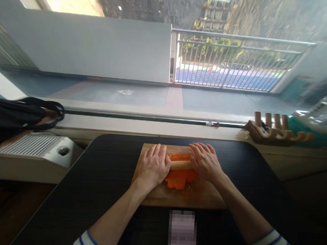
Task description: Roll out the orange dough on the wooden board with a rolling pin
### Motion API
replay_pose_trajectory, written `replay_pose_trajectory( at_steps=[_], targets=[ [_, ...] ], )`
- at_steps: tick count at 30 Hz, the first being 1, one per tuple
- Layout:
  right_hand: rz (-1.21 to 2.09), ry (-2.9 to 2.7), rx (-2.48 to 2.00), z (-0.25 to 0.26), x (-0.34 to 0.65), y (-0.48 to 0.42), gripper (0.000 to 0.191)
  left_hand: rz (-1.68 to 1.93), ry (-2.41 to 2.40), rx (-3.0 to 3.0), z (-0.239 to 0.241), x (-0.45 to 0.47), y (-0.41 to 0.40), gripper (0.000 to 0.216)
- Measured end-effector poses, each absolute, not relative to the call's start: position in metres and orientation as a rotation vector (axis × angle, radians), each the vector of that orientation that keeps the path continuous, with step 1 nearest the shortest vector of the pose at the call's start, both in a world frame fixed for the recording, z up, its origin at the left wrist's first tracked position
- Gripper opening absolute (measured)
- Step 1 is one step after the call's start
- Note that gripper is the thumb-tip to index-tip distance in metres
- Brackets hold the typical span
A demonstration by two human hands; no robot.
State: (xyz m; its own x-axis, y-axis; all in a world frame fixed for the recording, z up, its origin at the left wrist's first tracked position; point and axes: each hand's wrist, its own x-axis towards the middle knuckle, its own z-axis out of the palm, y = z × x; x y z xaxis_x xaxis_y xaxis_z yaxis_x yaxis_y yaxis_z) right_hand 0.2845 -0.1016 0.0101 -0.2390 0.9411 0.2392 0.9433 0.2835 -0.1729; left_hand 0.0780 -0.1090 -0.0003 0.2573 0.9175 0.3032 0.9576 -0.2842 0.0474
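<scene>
A wooden rolling pin [181, 165] lies crosswise on a flattened orange sheet of clay or dough [177, 181]; which of the two it is I cannot tell. My left hand [154, 164] is over the pin's left end, fingers pointing away from me. Over the right end rests my right hand [205, 162], its fingers curved around the pin. Both ends of the pin are hidden under the hands. Beneath the orange sheet is a wooden board [159, 199], with small smears to the right of the sheet.
The board lies on a black table [103, 178] against a window sill [119, 125]. A wooden rack with pegs [272, 133] stands on the sill at right. To the left are a black bag [16, 114] and a white slotted box [41, 149]. A blurred-out pinkish rectangle [183, 233] lies in front.
</scene>
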Motion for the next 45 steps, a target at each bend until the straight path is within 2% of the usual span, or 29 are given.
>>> replay_pose_trajectory(
  at_steps=[13,20,27,38,45],
  targets=[
    [0.299,-2.203,-1.915,0.013,0.279,-0.063,0.038,-0.401,-1.822,-2.322,0.001,0.078,-0.082,0.047],
    [0.318,-2.136,-2.016,0.013,0.275,-0.042,0.036,-0.405,-1.829,-2.33,0.001,0.075,-0.065,0.048],
    [0.263,-2.134,-2.019,0.014,0.272,-0.042,0.037,-0.408,-1.823,-2.33,0.0,0.075,-0.06,0.047],
    [-0.037,-2.205,-1.9,0.005,0.277,-0.114,0.045,-0.41,-1.711,-2.341,0.001,0.081,-0.123,0.049],
    [-0.088,-2.238,-1.884,0.005,0.278,-0.139,0.048,-0.397,-1.666,-2.436,0.0,0.079,-0.14,0.053]
  ],
)
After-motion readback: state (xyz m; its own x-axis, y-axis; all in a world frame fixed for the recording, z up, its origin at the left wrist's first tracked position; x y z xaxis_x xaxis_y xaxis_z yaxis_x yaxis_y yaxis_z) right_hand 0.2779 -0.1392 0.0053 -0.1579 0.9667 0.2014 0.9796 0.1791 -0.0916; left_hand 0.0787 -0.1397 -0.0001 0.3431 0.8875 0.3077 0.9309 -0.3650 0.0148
